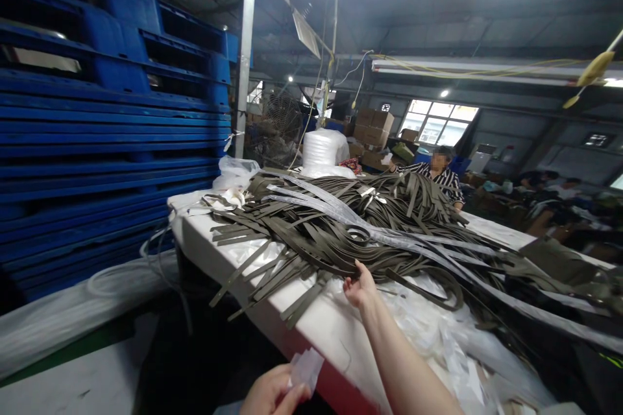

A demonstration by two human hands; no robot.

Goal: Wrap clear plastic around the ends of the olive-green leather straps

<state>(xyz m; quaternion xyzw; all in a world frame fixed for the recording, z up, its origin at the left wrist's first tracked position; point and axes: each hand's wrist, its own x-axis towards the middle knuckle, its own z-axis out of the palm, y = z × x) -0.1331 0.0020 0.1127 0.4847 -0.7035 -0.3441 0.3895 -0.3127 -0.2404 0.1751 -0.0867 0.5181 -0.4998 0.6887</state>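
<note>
My left hand [275,392] is low in the view, with its thumb and fingers pinched on a small translucent whitish plastic piece [306,369]. My right hand [361,286] reaches over the white-topped table [311,331] to the near edge of a large heap of olive-green straps [311,243]. One fingertip meets the edge of a strap, while the other fingers are partly curled and apart from it. Long pale shiny strips [331,207] lie across the heap. A dark roll [359,233] sits among the straps.
Blue pallets [111,142] are stacked at left. Crumpled clear plastic [438,324] covers the table's near right side. A white roll [324,150] stands behind the straps. Across the table is a person in a striped top [445,179]. A metal post [244,65] rises at the far left corner.
</note>
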